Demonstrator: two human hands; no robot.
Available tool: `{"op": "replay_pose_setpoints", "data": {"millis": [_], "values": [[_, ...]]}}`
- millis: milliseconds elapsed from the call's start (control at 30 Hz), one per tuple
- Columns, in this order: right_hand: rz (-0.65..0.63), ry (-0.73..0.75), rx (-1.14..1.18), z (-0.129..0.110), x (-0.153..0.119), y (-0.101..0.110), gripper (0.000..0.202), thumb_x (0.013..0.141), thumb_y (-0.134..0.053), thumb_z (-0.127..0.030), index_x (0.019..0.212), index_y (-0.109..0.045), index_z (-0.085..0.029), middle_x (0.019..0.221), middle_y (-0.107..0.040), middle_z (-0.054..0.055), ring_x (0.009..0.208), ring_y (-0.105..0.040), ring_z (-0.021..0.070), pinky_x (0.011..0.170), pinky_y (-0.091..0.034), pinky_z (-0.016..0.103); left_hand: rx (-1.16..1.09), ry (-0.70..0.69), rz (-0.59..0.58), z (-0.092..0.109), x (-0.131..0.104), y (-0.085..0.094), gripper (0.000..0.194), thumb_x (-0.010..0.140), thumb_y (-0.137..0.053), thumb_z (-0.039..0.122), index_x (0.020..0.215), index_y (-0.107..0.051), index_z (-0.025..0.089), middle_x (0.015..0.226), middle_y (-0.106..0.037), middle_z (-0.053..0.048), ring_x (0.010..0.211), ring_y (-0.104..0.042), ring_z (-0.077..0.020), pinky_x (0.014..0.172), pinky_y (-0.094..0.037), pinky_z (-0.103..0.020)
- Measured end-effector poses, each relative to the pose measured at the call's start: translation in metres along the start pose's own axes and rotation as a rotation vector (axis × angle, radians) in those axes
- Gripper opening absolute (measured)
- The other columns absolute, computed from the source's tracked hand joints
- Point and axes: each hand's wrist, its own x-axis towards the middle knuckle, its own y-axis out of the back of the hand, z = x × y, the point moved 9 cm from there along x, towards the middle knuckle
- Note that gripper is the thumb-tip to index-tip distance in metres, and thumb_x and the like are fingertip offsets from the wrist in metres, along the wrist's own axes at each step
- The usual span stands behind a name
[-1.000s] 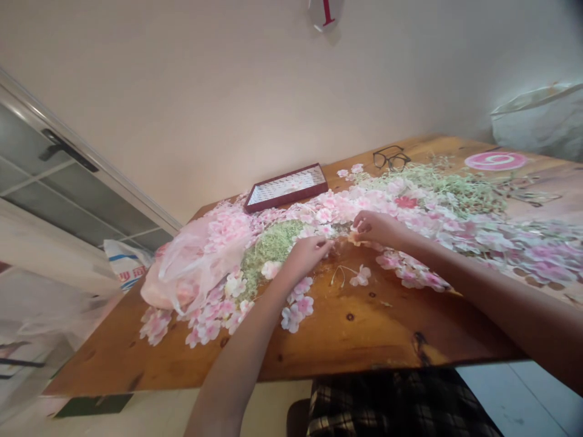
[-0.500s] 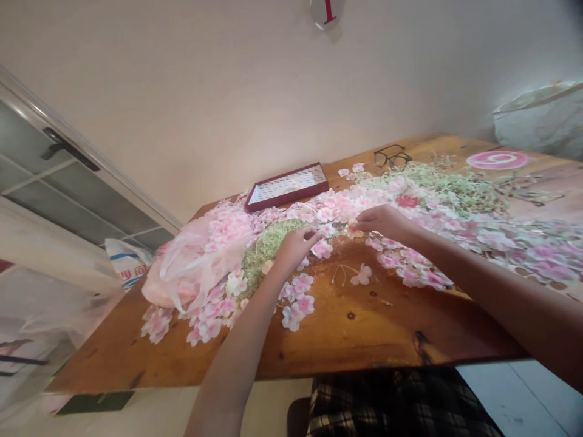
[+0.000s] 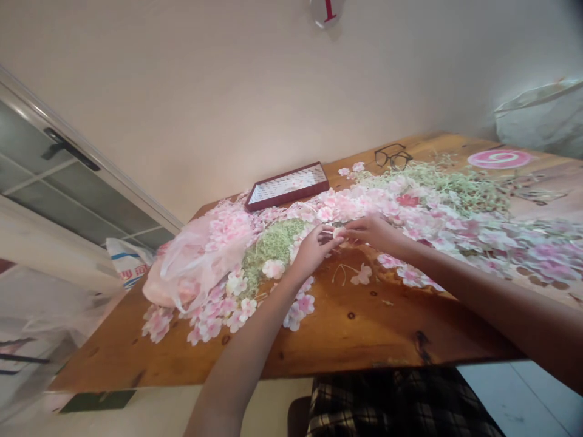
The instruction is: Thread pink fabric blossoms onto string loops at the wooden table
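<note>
Over the middle of the table my left hand (image 3: pixel 315 249) and my right hand (image 3: pixel 374 234) have come close together. A small pale artificial flower (image 3: pixel 338 232) shows between the fingertips, pinched by my right hand. My left thumb and fingers are closed beside that flower; whatever lies between them is too small to make out. Left of my left hand is a heap of thin green plastic stems (image 3: pixel 266 246). Behind both hands spreads a long pile of pink and white artificial blossoms (image 3: pixel 350 203). A loose pale blossom with a forked stem (image 3: pixel 363 274) lies in front of them.
A dark red box (image 3: pixel 286 193) with a patterned lining stands against the wall. Eyeglasses (image 3: pixel 394 159), more green stems (image 3: pixel 460 188) and a pink round sign (image 3: pixel 501 159) lie at the right. A translucent bag (image 3: pixel 182 261) rests on the wooden table (image 3: pixel 319 349) at the left.
My hands have moved together: the right one leftward with the flower, the left one slightly rightward. A pinkish-white blossom now shows on the green stems left of my left forearm.
</note>
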Motion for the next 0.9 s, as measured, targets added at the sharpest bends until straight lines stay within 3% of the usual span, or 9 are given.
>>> {"op": "replay_pose_setpoints", "data": {"millis": [200, 467, 733, 900], "values": [[0.079, 0.027, 0.032, -0.007, -0.003, 0.006, 0.031, 0.075, -0.045, -0.04, 0.067, -0.06, -0.014, 0.06, -0.056, 0.002, 0.056, -0.047, 0.0118, 0.05, -0.031, 0.022, -0.169, 0.03, 0.031, -0.004, 0.002, 0.007, 0.031, 0.063, -0.058, 0.04, 0.084, -0.054, 0.018, 0.08, -0.055, -0.003, 0.072, -0.055, -0.0128, 0.064, -0.044, -0.026], [0.211, 0.007, -0.102, -0.011, -0.007, 0.015, 0.029, 0.077, -0.043, -0.037, 0.068, -0.061, -0.015, 0.063, -0.059, 0.003, 0.058, -0.049, 0.0133, 0.052, -0.031, 0.023, -0.213, 0.037, 0.124, -0.003, 0.001, 0.015, 0.036, 0.056, -0.064, 0.037, 0.083, -0.054, 0.016, 0.074, -0.056, -0.003, 0.075, -0.055, -0.014, 0.065, -0.042, -0.025], [0.253, 0.024, 0.006, -0.022, -0.01, 0.022, 0.029, 0.075, -0.045, -0.039, 0.064, -0.059, -0.016, 0.063, -0.058, 0.002, 0.064, -0.05, 0.014, 0.057, -0.034, 0.022, -0.329, 0.133, 0.114, -0.004, -0.002, 0.015, 0.033, 0.055, -0.066, 0.036, 0.078, -0.052, 0.016, 0.077, -0.057, -0.001, 0.067, -0.056, -0.0091, 0.067, -0.042, -0.024], [0.399, -0.021, 0.06, -0.017, -0.015, 0.041, 0.026, 0.074, -0.046, -0.036, 0.069, -0.06, -0.015, 0.067, -0.058, 0.003, 0.063, -0.049, 0.0131, 0.055, -0.033, 0.022, -0.405, 0.162, 0.123, -0.011, -0.001, 0.02, 0.029, 0.058, -0.065, 0.035, 0.077, -0.052, 0.017, 0.079, -0.057, 0.0, 0.066, -0.056, -0.0073, 0.066, -0.043, -0.021]]}}
